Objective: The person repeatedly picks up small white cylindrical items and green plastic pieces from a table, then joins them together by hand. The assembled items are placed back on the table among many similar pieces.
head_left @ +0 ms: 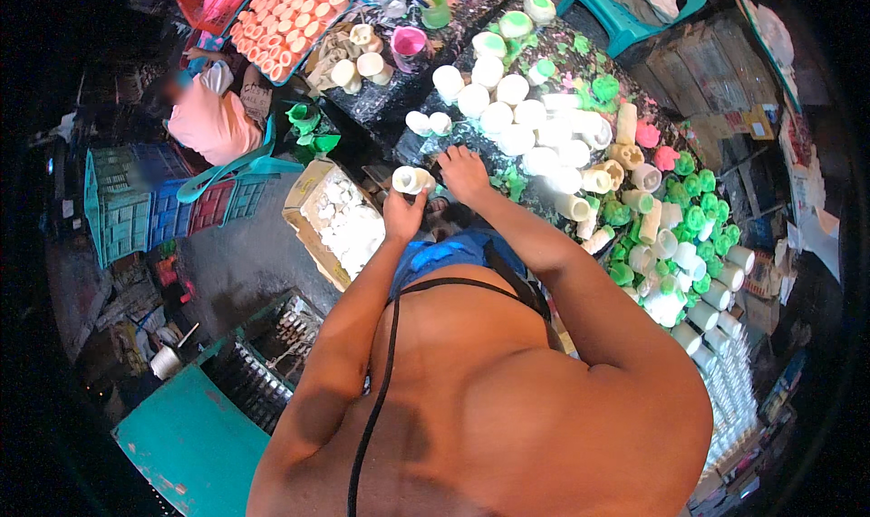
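Note:
My left hand (404, 214) is closed around a small cream-white hollow wax-like cup (405, 181), held upright at the near edge of the dark worktable. It looks like a pair of round openings side by side; I cannot tell whether these are one piece or two. Over the table edge, to the right of the cup, my right hand (464, 173) lies with fingers apart and nothing visible in them. Just beyond its fingertips stand two small white round pieces (429, 124). A cluster of white cylinders (515, 140) spreads over the table to the right.
Green ruffled pieces (693, 213) and hollow cylinders lie at the right. A cardboard box (304, 211) of white scraps stands left of my hand. A pink cup (409, 44) and a crate of peach cylinders (288, 19) are far off. A person in pink (213, 123) sits at left.

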The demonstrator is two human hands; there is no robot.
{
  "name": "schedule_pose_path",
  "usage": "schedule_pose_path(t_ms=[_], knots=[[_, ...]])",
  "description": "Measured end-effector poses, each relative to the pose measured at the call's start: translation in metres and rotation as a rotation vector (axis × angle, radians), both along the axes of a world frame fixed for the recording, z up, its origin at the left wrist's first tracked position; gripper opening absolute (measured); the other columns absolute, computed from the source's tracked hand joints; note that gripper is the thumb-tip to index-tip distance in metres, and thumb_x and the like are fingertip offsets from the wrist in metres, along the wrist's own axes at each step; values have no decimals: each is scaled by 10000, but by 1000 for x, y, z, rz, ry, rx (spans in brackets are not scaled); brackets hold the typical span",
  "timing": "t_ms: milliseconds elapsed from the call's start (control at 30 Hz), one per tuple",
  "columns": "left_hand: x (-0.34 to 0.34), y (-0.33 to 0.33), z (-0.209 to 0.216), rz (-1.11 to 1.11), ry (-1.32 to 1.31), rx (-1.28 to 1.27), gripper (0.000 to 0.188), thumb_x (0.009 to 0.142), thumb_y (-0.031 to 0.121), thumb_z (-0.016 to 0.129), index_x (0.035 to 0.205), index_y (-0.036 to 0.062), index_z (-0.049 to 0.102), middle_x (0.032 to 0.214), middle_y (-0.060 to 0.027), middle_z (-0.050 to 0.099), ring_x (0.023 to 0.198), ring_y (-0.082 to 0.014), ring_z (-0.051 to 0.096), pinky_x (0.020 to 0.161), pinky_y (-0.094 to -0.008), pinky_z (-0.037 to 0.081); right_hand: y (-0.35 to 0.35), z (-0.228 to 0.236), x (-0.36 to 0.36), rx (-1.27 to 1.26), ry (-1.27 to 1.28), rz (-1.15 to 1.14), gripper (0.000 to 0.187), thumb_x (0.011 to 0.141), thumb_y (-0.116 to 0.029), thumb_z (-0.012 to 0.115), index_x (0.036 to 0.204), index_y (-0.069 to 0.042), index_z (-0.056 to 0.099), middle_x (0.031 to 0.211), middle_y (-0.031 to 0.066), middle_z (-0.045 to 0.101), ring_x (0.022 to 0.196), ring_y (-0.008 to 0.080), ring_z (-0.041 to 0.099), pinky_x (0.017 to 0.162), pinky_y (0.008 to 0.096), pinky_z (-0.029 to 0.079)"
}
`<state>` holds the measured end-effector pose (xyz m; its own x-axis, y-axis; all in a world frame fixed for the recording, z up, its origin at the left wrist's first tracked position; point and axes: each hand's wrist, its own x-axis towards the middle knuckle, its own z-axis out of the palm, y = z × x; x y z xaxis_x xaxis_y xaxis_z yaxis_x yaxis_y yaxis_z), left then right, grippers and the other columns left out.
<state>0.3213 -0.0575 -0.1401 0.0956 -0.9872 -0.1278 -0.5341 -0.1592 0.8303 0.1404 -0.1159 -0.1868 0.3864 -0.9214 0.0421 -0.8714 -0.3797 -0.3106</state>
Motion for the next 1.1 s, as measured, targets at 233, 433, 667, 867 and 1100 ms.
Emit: schedule_pose_path(t_ms=[233,433,667,867,1100], knots=[[-9,-30,-11,-101,-52,-123,402,842,144,765,1180,-2,603,1123,-215,676,1094,-411,647,938,-464,503,58,13,-70,145,24,-88,214,888,-144,583,1078,-56,626,1111,125,579,1136,308,552,930,450,481],[-51,-55,-9,-253,-85,-62,473,798,87,779,1217,13,572,1180,-226,641,1134,-437,600,961,-487,481,108,-2,-93,42,1,-314,623,918,-358,656,1420,-32,481,1295,190,541,1222,362,525,1005,470,474],[-62,-59,-42,-213,-112,-69,489,822,144,759,1237,3,542,1200,-236,614,1165,-424,586,1008,-479,457,75,7,-82,151,-43,-464,846,884,-490,699,1458,63,414,1288,175,537,1199,361,521,1024,472,454],[-67,-62,-41,-201,-124,-86,528,814,178,782,1232,-22,528,1206,-239,589,1169,-429,574,1009,-485,454,71,5,-68,212,-44,-725,773,886,-495,712,1402,29,472,1299,188,542,1223,354,523,1026,476,443],[-58,-51,-49,-195,-115,-104,611,772,221,849,1223,-28,521,1194,-240,578,1158,-432,565,995,-482,454,55,4,-49,271,-107,-1032,613,884,-406,732,1313,-19,529,1271,171,556,1204,353,532,979,501,422]])
